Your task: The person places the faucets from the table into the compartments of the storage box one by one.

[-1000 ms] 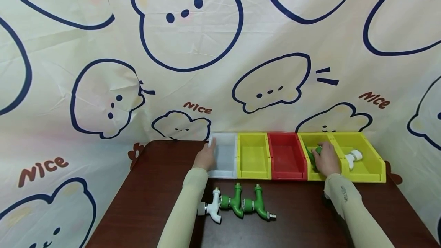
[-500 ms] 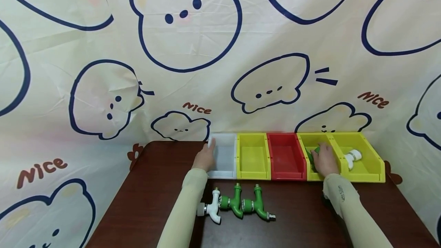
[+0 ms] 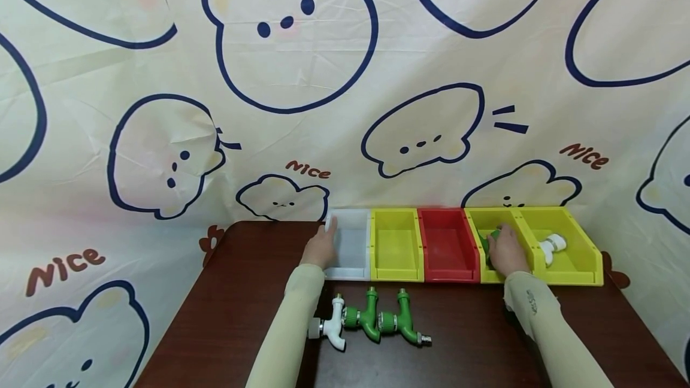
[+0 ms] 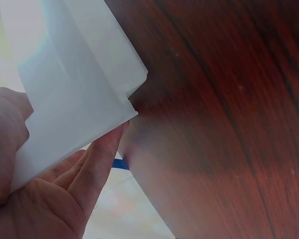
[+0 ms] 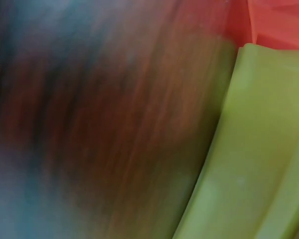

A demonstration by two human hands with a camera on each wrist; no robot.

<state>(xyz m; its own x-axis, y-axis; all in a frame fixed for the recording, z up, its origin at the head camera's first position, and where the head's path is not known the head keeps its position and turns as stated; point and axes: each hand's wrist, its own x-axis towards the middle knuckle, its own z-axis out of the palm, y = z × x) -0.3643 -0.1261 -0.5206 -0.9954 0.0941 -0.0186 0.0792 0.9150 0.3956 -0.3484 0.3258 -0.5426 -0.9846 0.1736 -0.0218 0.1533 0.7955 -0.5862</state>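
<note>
My left hand point(image 3: 319, 248) grips the left wall of the light grey bin point(image 3: 349, 272), thumb inside and fingers outside. The left wrist view shows the bin's wall point(image 4: 74, 99) between thumb and fingers. At the right, my right hand point(image 3: 508, 251) reaches down into a yellow bin point(image 3: 493, 277), its fingers round a green tap point(image 3: 485, 248) that is partly hidden by the hand. In the right wrist view only the outside of this yellow bin point(image 5: 249, 149) shows; the hand is out of sight there.
A white tap point(image 3: 551, 247) lies in the far-right yellow bin point(image 3: 584, 277). A red bin point(image 3: 451, 276) and another yellow bin point(image 3: 397, 274) stand between the hands. On the brown table point(image 3: 463, 346), a white tap point(image 3: 334, 323) and two green taps point(image 3: 369, 316) lie in a row.
My right hand has shifted very slightly left within the yellow bin, covering a little more of the green tap. My left hand keeps its grip on the grey bin.
</note>
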